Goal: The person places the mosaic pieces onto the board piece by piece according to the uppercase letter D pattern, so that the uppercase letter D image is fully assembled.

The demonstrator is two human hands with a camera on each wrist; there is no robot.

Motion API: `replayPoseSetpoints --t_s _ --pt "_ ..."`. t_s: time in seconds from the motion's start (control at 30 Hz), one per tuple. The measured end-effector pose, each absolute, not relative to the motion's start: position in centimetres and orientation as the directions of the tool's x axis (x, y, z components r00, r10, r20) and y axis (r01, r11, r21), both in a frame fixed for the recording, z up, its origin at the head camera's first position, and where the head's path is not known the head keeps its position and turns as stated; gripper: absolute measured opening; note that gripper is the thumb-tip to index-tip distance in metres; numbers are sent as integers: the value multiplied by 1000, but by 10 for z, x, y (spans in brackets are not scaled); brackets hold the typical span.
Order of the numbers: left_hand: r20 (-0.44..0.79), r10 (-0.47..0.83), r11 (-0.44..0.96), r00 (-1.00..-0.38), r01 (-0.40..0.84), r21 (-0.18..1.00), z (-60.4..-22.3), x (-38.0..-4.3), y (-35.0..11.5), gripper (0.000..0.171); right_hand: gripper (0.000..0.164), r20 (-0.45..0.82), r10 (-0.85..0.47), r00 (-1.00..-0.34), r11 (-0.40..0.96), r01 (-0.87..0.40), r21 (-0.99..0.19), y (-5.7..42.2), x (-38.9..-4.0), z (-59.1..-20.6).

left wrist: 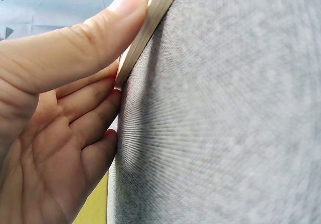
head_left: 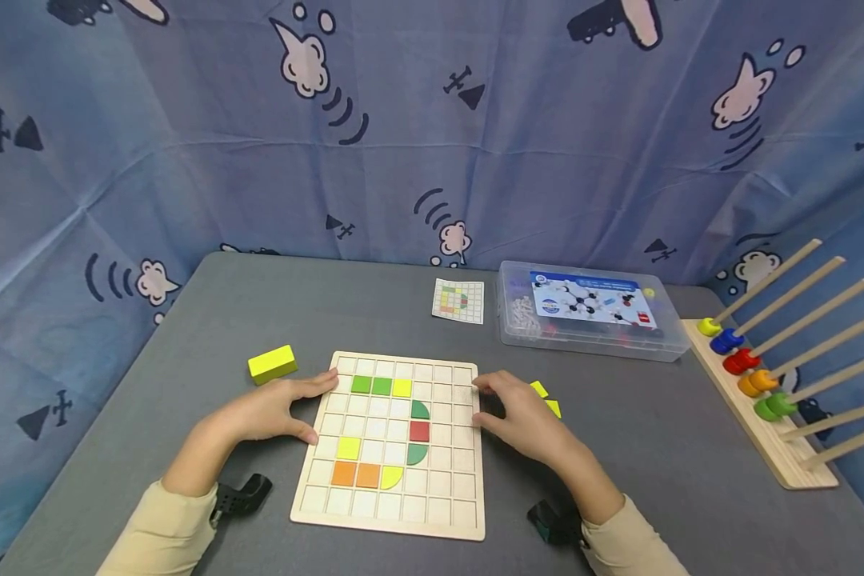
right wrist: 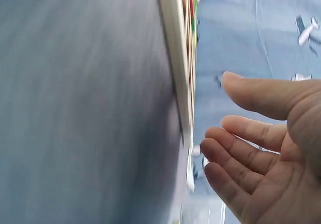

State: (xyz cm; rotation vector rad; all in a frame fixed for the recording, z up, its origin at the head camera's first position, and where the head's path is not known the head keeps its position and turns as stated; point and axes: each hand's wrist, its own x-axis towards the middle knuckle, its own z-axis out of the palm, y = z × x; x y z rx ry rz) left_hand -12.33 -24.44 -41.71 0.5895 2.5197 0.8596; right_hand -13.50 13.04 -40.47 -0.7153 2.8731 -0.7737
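Observation:
A square wooden grid board (head_left: 442, 484) lies on the grey table between my hands. Its cells hold green squares (head_left: 361, 385), yellow squares (head_left: 349, 448), orange squares (head_left: 343, 474), a red square (head_left: 419, 431), dark green quarter circles (head_left: 420, 410) and a yellow quarter circle (head_left: 391, 478). My left hand (head_left: 274, 412) touches the board's left edge with thumb and fingertips, the fingers fairly straight. At the right edge is my right hand (head_left: 522, 420), fingers loosely bent and holding nothing; the right wrist view shows a small gap between it and the board.
Left of the board lies a yellow block (head_left: 272, 365). Small yellow pieces (head_left: 554, 409) sit beyond my right hand, partly hidden. A patterned card (head_left: 475, 302) and a clear plastic box (head_left: 514, 334) are at the back. A wooden peg rack (head_left: 785, 462) with coloured beads stands far right.

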Motion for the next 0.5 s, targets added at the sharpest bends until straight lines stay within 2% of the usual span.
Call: replayPoseSetpoints --t_s 0.23,0.5 --pt "-238 511 717 -826 257 648 -419 -123 -244 89 45 71 -408 -910 789 -391 -475 181 -141 -408" --pt "-240 510 715 -826 252 652 -418 -123 -244 90 44 14 -339 -941 825 -305 -476 220 -146 -414"
